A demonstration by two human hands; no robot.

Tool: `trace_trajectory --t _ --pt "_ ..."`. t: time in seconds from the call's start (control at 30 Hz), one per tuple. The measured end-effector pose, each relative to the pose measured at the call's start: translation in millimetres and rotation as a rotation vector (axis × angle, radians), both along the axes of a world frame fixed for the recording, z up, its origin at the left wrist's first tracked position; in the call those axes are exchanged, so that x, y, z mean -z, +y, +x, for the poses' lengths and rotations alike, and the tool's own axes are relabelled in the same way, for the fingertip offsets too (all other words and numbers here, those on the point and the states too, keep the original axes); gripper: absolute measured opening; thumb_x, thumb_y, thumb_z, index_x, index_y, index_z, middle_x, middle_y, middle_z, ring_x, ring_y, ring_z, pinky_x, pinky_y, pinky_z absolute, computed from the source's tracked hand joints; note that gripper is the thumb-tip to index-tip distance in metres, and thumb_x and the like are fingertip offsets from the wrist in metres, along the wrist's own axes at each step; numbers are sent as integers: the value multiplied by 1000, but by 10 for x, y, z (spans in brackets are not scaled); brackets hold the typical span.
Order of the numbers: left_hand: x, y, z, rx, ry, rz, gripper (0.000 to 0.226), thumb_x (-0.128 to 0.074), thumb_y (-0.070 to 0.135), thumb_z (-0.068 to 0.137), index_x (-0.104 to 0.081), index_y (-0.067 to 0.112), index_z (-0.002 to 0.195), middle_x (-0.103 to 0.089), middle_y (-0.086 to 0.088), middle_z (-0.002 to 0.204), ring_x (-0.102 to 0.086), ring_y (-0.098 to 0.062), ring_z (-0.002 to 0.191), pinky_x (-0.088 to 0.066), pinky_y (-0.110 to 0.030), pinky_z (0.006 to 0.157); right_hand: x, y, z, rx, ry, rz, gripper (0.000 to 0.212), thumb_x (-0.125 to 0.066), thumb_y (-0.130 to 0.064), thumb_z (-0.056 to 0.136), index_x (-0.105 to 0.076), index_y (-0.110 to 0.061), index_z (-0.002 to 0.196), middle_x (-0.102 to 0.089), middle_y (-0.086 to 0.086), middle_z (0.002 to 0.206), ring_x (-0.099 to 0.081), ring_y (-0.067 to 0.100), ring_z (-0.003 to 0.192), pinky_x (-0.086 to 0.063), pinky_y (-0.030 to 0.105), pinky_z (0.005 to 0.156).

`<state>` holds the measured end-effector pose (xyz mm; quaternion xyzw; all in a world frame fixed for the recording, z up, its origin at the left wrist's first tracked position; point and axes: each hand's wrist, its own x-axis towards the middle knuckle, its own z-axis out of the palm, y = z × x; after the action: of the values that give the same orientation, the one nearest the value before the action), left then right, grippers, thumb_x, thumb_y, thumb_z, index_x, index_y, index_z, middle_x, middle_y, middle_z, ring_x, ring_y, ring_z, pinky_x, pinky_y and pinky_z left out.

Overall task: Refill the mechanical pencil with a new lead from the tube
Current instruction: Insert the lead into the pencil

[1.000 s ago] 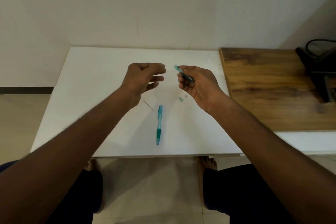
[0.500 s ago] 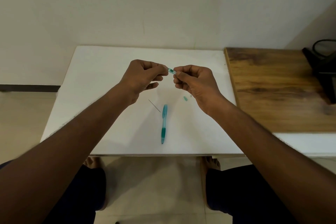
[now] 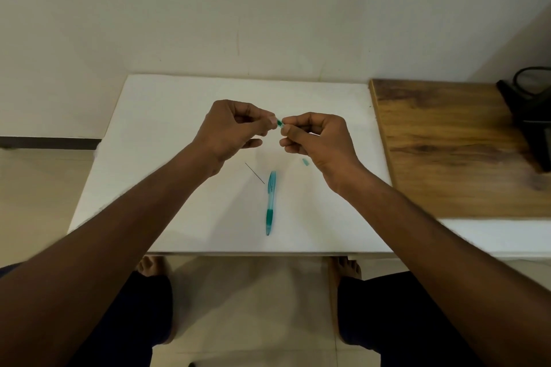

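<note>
Even, soft indoor light, moderately bright, slightly warm-grey cast. No glare. Faint diffuse shadows on the white table [image 3: 167, 140] under the forearms, near side; darker shade beneath its near edge. Wide-angle bend: table edges and the wooden top [image 3: 447, 143] at right splay outward. Centre is fairly sharp; near forearms and the dark object [image 3: 533, 116] at far right are soft, smeared.

White table [image 3: 167, 140] against the wall, bearing a teal mechanical pencil [image 3: 270, 202], a thin loose lead [image 3: 255, 173] just beside its upper end, and a small teal cap [image 3: 305, 162] further right.
</note>
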<state>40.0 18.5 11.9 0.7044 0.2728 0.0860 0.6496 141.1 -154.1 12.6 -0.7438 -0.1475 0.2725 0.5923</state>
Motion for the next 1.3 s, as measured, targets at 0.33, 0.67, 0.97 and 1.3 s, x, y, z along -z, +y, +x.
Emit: trace_trajectory --t 0.33,0.67,0.97,1.3 --pt "54 324 -283 -130 124 172 15 -85 24 92 -86 22 107 -85 -1 91 -83 -14 87 -66 -26 80 -25 176 -106 -183 -106 -170 6 -80 -21 96 -79 -16 99 -85 -4 91 -82 12 79 -68 33 81" --pt "444 468 -613 -113 331 417 8 -86 21 90 -86 19 98 -83 1 84 -81 -17 76 -66 -30 87 126 183 -32 -199 -288 -327 9 -80 -17 92 -80 -22 85 -82 -8 80 -79 8 68 -64 28 76" --pt "386 457 -519 -76 329 694 26 -84 25 93 -78 9 112 -79 -3 99 -75 -19 80 -51 -21 75 213 140 -31 -329 -370 -550 17 -84 -34 91 -76 -18 89 -79 1 83 -76 16 78 -62 31 72" --pt "254 57 -545 125 291 698 15 -81 38 93 -79 24 96 -75 13 87 -71 -5 72 -63 -35 79 300 147 -199 -484 -455 -703 24 -90 -30 83 -73 -14 88 -73 1 84 -73 21 83 -62 34 80"
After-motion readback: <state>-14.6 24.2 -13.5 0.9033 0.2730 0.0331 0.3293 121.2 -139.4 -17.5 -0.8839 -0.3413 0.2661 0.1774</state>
